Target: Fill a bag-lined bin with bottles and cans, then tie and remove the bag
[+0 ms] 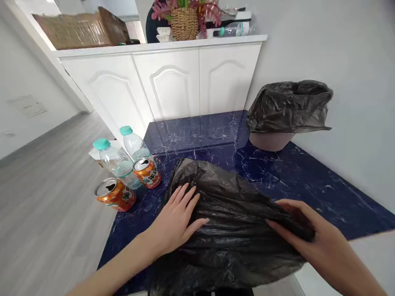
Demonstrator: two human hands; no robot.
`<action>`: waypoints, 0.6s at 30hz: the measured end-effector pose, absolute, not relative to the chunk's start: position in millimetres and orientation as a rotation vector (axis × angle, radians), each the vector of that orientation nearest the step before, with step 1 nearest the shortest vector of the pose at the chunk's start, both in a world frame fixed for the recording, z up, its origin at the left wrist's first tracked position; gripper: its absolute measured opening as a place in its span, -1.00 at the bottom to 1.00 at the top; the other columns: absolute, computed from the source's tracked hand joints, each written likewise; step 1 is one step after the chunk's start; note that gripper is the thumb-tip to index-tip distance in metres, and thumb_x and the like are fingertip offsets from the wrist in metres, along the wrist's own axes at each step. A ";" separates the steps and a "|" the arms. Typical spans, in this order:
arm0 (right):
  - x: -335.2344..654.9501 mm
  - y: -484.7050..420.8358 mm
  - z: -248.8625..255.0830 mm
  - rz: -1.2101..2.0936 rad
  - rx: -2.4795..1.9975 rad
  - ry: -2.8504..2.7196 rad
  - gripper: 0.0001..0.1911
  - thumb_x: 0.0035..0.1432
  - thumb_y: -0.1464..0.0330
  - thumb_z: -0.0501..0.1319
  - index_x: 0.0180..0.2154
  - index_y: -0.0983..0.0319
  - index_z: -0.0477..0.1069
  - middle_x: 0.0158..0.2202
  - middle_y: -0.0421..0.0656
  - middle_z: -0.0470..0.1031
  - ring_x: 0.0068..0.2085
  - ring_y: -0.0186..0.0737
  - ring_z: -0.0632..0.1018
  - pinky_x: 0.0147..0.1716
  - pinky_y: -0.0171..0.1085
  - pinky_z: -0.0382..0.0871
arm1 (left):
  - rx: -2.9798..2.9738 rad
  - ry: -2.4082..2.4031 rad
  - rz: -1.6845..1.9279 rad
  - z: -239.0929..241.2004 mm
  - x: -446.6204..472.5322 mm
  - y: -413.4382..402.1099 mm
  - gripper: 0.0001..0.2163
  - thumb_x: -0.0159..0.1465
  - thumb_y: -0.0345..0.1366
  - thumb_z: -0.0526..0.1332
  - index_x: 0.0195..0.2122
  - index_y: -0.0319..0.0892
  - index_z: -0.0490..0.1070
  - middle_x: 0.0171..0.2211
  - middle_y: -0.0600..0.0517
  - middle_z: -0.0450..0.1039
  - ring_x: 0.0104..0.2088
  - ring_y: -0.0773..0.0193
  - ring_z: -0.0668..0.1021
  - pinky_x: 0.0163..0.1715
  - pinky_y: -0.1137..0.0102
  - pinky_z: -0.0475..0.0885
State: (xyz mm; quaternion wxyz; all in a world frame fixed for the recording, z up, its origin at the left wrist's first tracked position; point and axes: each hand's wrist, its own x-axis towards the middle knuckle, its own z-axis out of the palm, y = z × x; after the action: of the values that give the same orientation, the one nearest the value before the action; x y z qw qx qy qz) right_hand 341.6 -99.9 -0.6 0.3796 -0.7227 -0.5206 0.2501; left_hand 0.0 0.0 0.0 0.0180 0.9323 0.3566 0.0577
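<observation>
A black plastic bag (228, 230) lies spread over the front of the dark blue marbled tabletop (197, 131), its lower part hanging past the near edge. My left hand (180, 222) rests flat on the bag's left side, fingers stretched and apart. At the bag's right edge, my right hand (302, 230) grips the gathered plastic between thumb and fingers. Some creases run across the bag between both hands.
To the left stand two opened orange cans (119, 196) and two clear bottles (115, 158) with teal caps. A bin (271, 140) lined with another black bag stands at the right by the wall. Behind is a white cabinet (173, 82) bearing a cardboard box (77, 31) and a woven flower basket (184, 24).
</observation>
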 end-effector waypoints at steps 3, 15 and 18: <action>330.4 -103.6 4.8 0.715 -1.769 -1.333 -0.47 0.20 -0.13 0.39 0.06 0.03 0.57 0.02 -0.08 0.70 0.02 0.12 0.73 -0.24 -0.22 0.71 | 2.865 1.059 0.357 12.6 28.2 -2.4 -0.38 0.59 0.06 0.04 0.52 -0.24 0.14 0.56 -0.22 0.13 0.58 -0.11 0.14 0.54 -0.08 0.18; 368.8 -91.4 -23.8 0.668 -1.749 -1.271 -0.47 0.17 -0.07 0.43 0.04 0.09 0.54 -0.08 -0.08 0.69 -0.10 0.01 0.72 -0.19 -0.23 0.68 | 2.810 1.137 0.164 -38.1 49.8 79.1 -0.31 0.59 0.16 -0.09 0.60 -0.13 0.04 0.61 -0.18 -0.06 0.60 -0.23 -0.03 0.54 -0.21 -0.01; 375.4 -84.2 -39.5 0.633 -1.846 -1.291 -0.42 0.16 -0.13 0.39 0.04 0.12 0.55 -0.06 -0.03 0.68 -0.01 0.13 0.71 -0.09 -0.08 0.68 | 2.832 1.410 0.156 -29.8 43.9 102.1 -0.35 0.60 0.04 0.00 0.54 -0.32 0.17 0.57 -0.35 0.03 0.58 -0.32 0.05 0.52 -0.22 0.05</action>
State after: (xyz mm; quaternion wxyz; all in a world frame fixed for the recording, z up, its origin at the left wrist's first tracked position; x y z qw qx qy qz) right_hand 375.4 -84.2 -39.5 0.3900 -0.7265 -0.5080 0.2491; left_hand 43.9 102.1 -29.8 -0.0131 0.8940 0.4451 0.0494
